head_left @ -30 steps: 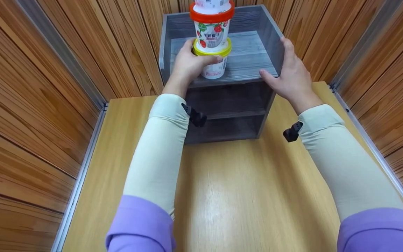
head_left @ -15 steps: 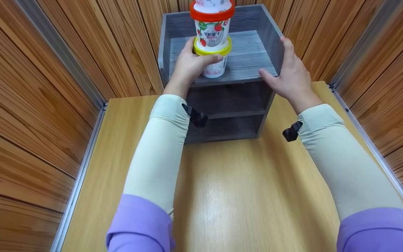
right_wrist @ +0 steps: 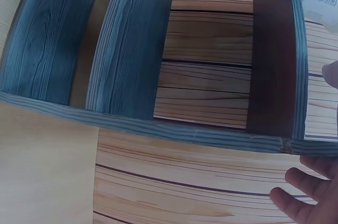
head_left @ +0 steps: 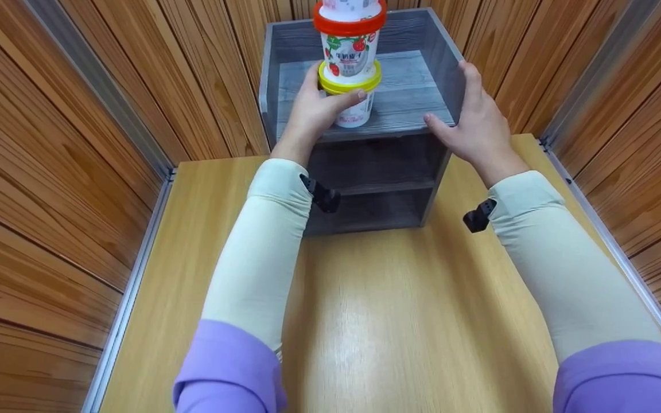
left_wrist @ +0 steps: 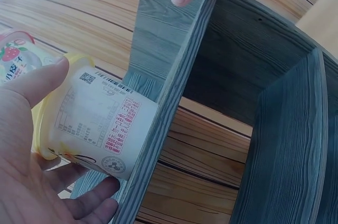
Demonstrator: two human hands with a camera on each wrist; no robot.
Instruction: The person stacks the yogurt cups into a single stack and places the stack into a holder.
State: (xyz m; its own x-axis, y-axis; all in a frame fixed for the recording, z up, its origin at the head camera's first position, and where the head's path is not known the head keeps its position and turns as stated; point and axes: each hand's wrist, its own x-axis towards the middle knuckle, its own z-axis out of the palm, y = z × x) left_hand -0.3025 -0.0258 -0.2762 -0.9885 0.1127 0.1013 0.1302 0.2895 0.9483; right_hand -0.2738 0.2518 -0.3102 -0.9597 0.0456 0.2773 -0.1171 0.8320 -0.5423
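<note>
A stack of white plastic tubs stands at the front of the top deck of a small grey wood-grain shelf [head_left: 411,86]. My left hand [head_left: 314,112] grips the lowest tub [head_left: 353,116] near its yellow lid, thumb across the front and fingers around the far side. On it sits a strawberry-printed tub [head_left: 351,54] with a red lid. A third tub [head_left: 349,6] rests on top, cut off by the frame edge. My right hand [head_left: 482,126] holds the shelf's right side panel, thumb on the inner side and fingers outside, as the right wrist view [right_wrist: 311,187] partly shows.
Below the top deck, the shelf has two open compartments, parted by a middle board [head_left: 388,187]. It stands on a light wooden table [head_left: 365,321]. Wood-plank walls [head_left: 210,80] close in the back and both sides, with metal rails [head_left: 129,287] along the table's sides.
The left hand and the stack of tubs have shifted very slightly to the right. The right hand keeps its place on the side panel.
</note>
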